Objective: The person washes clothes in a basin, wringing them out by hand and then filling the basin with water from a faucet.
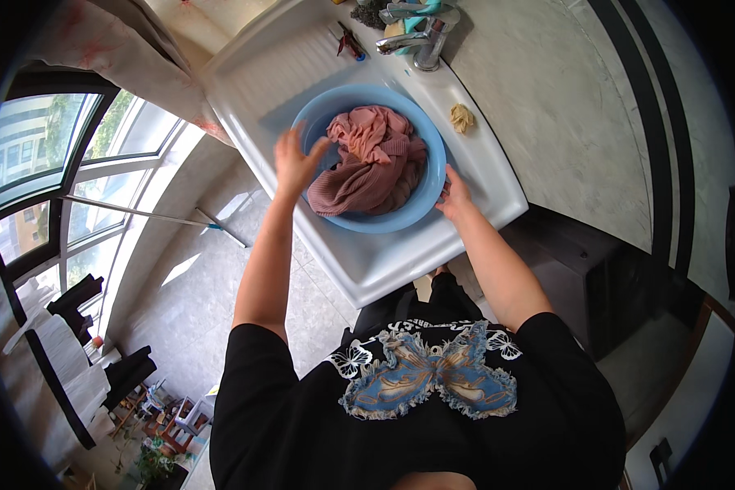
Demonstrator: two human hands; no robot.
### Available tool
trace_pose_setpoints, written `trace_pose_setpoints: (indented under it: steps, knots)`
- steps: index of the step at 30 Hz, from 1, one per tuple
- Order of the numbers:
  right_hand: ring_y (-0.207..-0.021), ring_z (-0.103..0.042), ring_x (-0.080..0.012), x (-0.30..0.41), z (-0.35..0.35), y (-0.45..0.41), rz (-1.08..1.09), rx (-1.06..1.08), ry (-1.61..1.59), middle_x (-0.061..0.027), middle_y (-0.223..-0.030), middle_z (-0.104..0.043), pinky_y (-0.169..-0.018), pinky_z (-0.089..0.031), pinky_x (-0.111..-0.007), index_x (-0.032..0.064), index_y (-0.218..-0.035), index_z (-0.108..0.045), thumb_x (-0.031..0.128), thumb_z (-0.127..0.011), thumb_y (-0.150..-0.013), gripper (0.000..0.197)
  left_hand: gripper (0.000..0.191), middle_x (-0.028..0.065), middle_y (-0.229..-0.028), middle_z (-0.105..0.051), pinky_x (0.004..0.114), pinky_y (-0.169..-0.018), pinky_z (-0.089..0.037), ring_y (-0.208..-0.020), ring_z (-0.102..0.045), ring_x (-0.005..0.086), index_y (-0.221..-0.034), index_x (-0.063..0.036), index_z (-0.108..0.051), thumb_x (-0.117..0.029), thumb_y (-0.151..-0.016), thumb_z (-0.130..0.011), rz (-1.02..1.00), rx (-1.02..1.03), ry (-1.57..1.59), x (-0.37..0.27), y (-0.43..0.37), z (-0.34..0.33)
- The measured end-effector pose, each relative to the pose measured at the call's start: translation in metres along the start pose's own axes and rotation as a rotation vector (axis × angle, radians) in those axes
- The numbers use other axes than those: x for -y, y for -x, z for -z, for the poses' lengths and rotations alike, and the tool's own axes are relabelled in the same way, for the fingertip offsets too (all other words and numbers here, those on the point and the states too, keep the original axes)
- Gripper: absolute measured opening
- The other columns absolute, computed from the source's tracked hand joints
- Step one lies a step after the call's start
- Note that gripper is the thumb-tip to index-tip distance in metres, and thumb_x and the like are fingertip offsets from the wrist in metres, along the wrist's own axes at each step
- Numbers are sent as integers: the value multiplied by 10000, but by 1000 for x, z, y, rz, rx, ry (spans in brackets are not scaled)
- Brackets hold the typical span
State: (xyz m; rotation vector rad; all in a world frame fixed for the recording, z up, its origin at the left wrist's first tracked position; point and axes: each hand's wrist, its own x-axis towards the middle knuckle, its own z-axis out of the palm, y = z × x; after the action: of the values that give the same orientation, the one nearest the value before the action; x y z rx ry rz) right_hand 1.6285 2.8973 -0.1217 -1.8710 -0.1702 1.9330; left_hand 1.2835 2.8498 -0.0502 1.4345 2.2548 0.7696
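A round blue plastic basin point(432, 184) stands in a white ceramic laundry sink point(367, 269). Inside it lie bunched-up clothes: a light pink cloth point(373, 128) on top and a darker dusty-pink ribbed garment point(361, 184) below. My left hand point(297, 159) is at the basin's left rim with thumb and fingers spread, holding nothing; whether it touches the rim cannot be told. On the other side, my right hand point(454, 195) rests with its fingers against the outer right wall of the basin.
A chrome faucet point(429, 40) rises at the sink's back, beside a dark scrubber point(369, 13). A crumpled yellowish cloth point(461, 117) lies on the right ledge, a small red-and-blue object point(350, 44) near the ribbed washboard slope point(282, 73). A long-handled squeegee point(214, 226) stands left.
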Motion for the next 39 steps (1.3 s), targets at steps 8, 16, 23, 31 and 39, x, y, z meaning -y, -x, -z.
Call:
trace_pose_setpoints:
  steps: [8, 16, 23, 31, 39]
  knots:
    - [-1098, -607, -256, -5, 4, -7, 6, 34, -468, -57, -1160, -654, -1019, -446, -495, 94, -1186, -626, 334, -572, -979, 322, 388, 243, -1043, -681, 447, -922, -484, -1046, -634, 398, -1083, -14, -673, -341, -878, -646, 392, 148, -39, 77, -58, -29]
    - [-1192, -560, -286, -41, 8, -12, 2, -120, -341, -78, -1296, -589, -977, -456, -525, 162, -1280, -588, 154, -508, -998, 293, 333, 230, -959, -678, 453, -831, -491, -937, -644, 390, -980, 8, -652, -292, -840, -681, 219, 166, -195, 62, -68, 5]
    - [-1199, -561, -273, -9, -8, 80, -17, 32, -475, -108, -1337, -561, -986, -486, -466, 113, -1344, -530, 133, -498, -1002, 344, 290, 229, -838, -644, 434, -728, -480, -782, -634, 354, -897, 40, -611, -244, -858, -652, 135, 174, -187, 12, -61, 93]
    - [-865, -652, -215, 62, -15, 155, 1, 75, -331, -98, -964, -675, -834, -550, -379, 4, -1004, -655, 176, -606, -901, 207, 313, 172, -774, -671, 381, -672, -495, -696, -647, 272, -902, 52, -663, -249, -836, -713, 207, 128, -98, 12, -3, 119]
    - [-697, -637, -209, 80, 34, 128, 80, 71, -279, -73, -779, -656, -665, -558, -339, 17, -814, -629, 120, -584, -814, 113, 248, 82, -633, -587, 327, -490, -453, -545, -563, 154, -748, 29, -595, -174, -835, -708, 407, 150, 264, 16, 59, 33]
